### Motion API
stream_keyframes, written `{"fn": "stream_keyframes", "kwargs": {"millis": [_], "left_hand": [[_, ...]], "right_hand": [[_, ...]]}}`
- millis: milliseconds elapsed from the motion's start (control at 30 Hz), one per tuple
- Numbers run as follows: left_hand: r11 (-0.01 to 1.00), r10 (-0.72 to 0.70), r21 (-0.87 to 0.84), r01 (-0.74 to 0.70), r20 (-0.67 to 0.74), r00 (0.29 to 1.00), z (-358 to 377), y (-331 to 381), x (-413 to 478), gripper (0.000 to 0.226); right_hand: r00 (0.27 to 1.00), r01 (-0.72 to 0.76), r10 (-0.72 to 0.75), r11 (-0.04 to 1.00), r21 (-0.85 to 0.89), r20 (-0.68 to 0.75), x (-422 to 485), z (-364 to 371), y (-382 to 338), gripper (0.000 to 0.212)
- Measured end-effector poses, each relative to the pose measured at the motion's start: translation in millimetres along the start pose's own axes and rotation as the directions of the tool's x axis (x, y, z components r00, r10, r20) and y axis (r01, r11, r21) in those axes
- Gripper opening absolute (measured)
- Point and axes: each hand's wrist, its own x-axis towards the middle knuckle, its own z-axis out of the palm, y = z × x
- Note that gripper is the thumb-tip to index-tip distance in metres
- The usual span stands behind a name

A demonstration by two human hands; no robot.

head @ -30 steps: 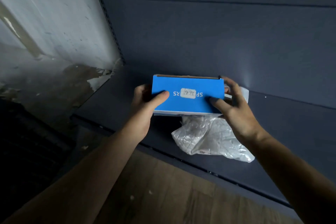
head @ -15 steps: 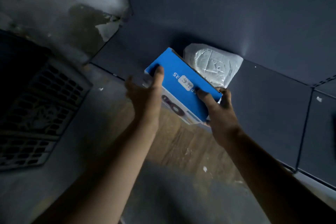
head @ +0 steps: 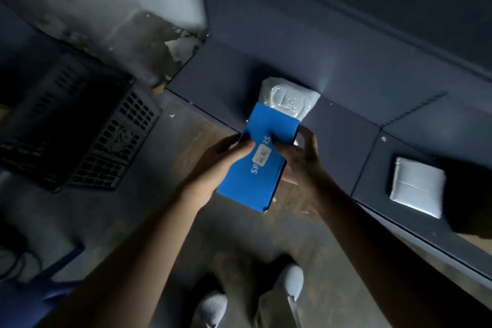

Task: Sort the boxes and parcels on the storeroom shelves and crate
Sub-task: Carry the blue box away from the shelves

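Item one: a flat blue cardboard box with white lettering and a small white label, which we held in the air over the floor, just off the front edge of the dark grey metal shelf. Our left hand gripped its left long side and our right hand its right long side, with thumbs curled onto the top face on either side of the label. We judged that this two-sided hold kept the box steady and the label readable for sorting. Item two: a crumpled white plastic-wrapped parcel, lying on the shelf between front edge and back panel, its near part hidden behind the box. Item three: a square white wrapped parcel, on the adjoining shelf section to the right, near its front edge. Item four: a black perforated plastic crate, on the floor off the shelf's left end, well apart from the box, its contents too dark to tell. Whether the box was bound for shelf or crate we could not tell.
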Motion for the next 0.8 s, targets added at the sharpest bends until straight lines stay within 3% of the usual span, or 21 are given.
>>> {"fn": "stream_keyframes", "kwargs": {"millis": [67,167,267,367,500,633,733,800], "left_hand": [[0.999,-0.033,0.012,0.032,0.116,0.993,3,27,-24,0.042],[0.997,-0.051,0.074,0.032,0.269,0.962,12,64,-67,0.042],[0.981,-0.058,0.195,-0.015,0.365,0.929,32,104,-112,0.042],[0.945,-0.009,0.303,-0.12,0.392,0.92,67,134,-151,0.071],[0.91,0.06,0.364,-0.199,0.361,0.931,131,161,-205,0.087],[0.95,0.057,0.264,-0.166,0.377,0.924,206,171,-257,0.096],[0.943,0.045,0.27,-0.193,0.471,0.881,274,170,-287,0.076],[0.928,0.113,0.253,-0.272,0.506,0.855,322,167,-307,0.043]], "right_hand": [[1.0,0.02,-0.022,0.996,0.082,0.023,-35,-4,-29,0.05],[0.999,0.007,-0.01,0.998,0.069,0.044,-98,-14,-56,0.053],[0.999,0.019,-0.014,0.994,0.104,-0.044,-163,-26,-80,0.058],[0.968,0.129,-0.085,0.976,0.176,-0.236,-226,-44,-108,0.062],[0.877,0.282,-0.15,0.929,0.237,-0.457,-304,-86,-140,0.064],[0.742,0.403,-0.141,0.875,0.269,-0.655,-376,-138,-158,0.068],[0.622,0.436,-0.087,0.864,0.252,-0.778,-427,-184,-154,0.044],[0.536,0.406,-0.029,0.885,0.228,-0.844,-459,-219,-146,0.036]]}}
